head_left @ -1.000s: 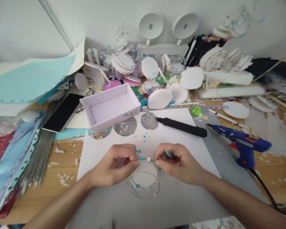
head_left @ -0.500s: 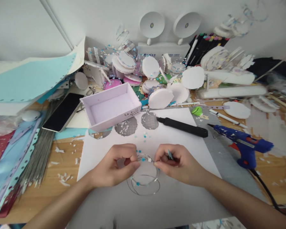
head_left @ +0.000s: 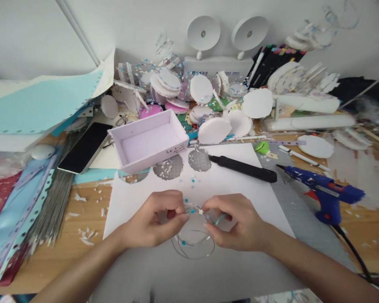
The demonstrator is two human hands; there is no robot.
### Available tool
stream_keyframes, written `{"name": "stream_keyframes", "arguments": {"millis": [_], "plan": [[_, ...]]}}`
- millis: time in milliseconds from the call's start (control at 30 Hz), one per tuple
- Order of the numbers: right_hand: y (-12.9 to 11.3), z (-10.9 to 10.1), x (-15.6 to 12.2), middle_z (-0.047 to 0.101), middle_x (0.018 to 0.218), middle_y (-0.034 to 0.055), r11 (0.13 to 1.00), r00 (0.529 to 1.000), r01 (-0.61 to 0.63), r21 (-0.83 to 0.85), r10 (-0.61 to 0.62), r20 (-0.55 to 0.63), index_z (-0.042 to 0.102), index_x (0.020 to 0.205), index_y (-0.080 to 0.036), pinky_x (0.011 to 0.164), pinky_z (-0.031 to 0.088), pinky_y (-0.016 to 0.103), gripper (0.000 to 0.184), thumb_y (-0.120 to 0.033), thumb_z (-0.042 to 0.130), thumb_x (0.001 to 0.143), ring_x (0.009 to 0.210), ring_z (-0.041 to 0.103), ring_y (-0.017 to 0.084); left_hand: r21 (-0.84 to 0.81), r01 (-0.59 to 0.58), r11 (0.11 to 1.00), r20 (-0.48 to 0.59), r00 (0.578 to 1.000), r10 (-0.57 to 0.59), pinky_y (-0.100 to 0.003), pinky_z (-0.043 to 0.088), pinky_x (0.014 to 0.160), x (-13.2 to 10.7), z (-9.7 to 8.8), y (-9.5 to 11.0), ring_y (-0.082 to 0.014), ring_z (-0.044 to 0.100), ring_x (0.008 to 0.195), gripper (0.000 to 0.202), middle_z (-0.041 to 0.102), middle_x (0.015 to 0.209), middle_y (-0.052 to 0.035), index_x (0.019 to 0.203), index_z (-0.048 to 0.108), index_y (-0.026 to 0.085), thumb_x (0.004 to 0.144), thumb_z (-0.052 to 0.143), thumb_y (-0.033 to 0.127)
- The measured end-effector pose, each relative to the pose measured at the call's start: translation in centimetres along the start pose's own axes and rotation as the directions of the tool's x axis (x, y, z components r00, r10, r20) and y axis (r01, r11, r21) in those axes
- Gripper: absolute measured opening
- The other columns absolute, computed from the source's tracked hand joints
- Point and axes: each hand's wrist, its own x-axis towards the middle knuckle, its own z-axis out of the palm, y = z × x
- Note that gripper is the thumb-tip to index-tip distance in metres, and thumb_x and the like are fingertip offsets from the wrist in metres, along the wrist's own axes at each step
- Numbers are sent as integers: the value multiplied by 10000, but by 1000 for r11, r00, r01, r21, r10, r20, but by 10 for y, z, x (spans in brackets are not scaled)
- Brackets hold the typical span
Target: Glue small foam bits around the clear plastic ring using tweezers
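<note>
Between your two hands, over the white sheet (head_left: pixel 246 185), is the wire ring (head_left: pixel 194 206), dotted with blue and white shapes, its lower loops hanging nearer you than your fingertips. Your left hand (head_left: pixel 158 219) has thumb and forefinger pinched together on the ring's left edge. Your right hand (head_left: pixel 236 221) is at the opposite edge, thumb and forefinger slightly parted, a teal strip (head_left: pixel 220 219) showing within it; you cannot tell from here whether it grips the wire. Beyond your left hand sits the lilac box (head_left: pixel 154 160); beyond your right lies the black tool (head_left: pixel 244 168). Further right of that hand, the blue glue gun (head_left: pixel 330 189) rests on the counter (head_left: pixel 363 235).
</note>
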Motion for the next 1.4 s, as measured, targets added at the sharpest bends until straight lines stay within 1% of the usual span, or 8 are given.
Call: {"name": "stream_keyframes", "arguments": {"millis": [67, 133, 300, 400, 600, 833, 1100, 1400], "plan": [[1, 2, 0, 510, 544, -59, 993, 996, 90, -74, -90, -7, 559, 790, -193, 480, 325, 209, 16, -179, 560, 782, 462, 415, 67, 52, -40, 998, -6, 999, 40, -230, 295, 498, 1, 1, 1, -104, 394, 563, 230, 415, 605, 27, 629, 457, 169, 849, 509, 126], [2, 3, 0, 464, 515, -61, 982, 991, 136, -132, -137, 2, 545, 745, -196, 477, 293, 231, 68, -164, 533, 803, 453, 377, 75, 124, -90, 988, -16, 996, 92, -234, 307, 510, 1, 2, 1, -111, 403, 573, 219, 427, 604, 22, 635, 459, 171, 840, 512, 118], [2, 3, 1, 455, 510, -62, 983, 993, 116, -145, -119, -9, 521, 715, -198, 478, 287, 231, 106, -143, 517, 806, 454, 359, 75, 343, -229, 911, -48, 964, 261, -265, 311, 535, 4, 5, -4, -139, 404, 585, 212, 462, 563, 11, 644, 468, 183, 837, 515, 107], [2, 2, 0, 478, 521, -64, 992, 995, 92, -90, -95, -31, 515, 727, -200, 485, 296, 221, 93, -120, 522, 776, 456, 375, 68, 379, -269, 886, -34, 952, 304, -272, 318, 541, 4, 4, -6, -143, 407, 580, 193, 489, 575, 4, 663, 483, 186, 836, 506, 103], [3, 2, -2, 515, 553, -62, 999, 999, 37, -17, -38, -15, 509, 740, -211, 490, 312, 214, 96, -115, 512, 737, 462, 404, 66, 469, -283, 837, -3, 947, 322, -278, 315, 535, 4, 3, -6, -145, 397, 563, 213, 470, 571, 6, 650, 498, 187, 851, 488, 116], [5, 4, -2, 504, 553, -64, 1000, 1000, 28, 5, -28, -10, 508, 741, -207, 493, 315, 204, 113, -97, 515, 716, 466, 403, 63, 547, -292, 785, -10, 935, 355, -292, 289, 524, 4, 6, -8, -148, 352, 547, 267, 436, 555, 9, 608, 457, 189, 860, 470, 102], [2, 5, -2, 490, 525, -61, 1000, 1000, 9, 15, -9, -14, 503, 697, -207, 473, 313, 202, 111, -101, 499, 731, 447, 386, 65, 554, -267, 788, -36, 938, 344, -302, 289, 525, 3, 9, -8, -161, 361, 551, 264, 444, 561, -1, 622, 474, 190, 873, 459, 107], [3, 8, -4, 519, 549, -54, 1000, 1000, 21, 23, -21, -16, 506, 726, -206, 486, 323, 205, 131, -76, 494, 718, 459, 407, 68, 520, -225, 824, -86, 946, 313, -296, 296, 537, 1, 10, -10, -154, 367, 566, 245, 468, 563, -5, 630, 462, 179, 854, 493, 84]]}}
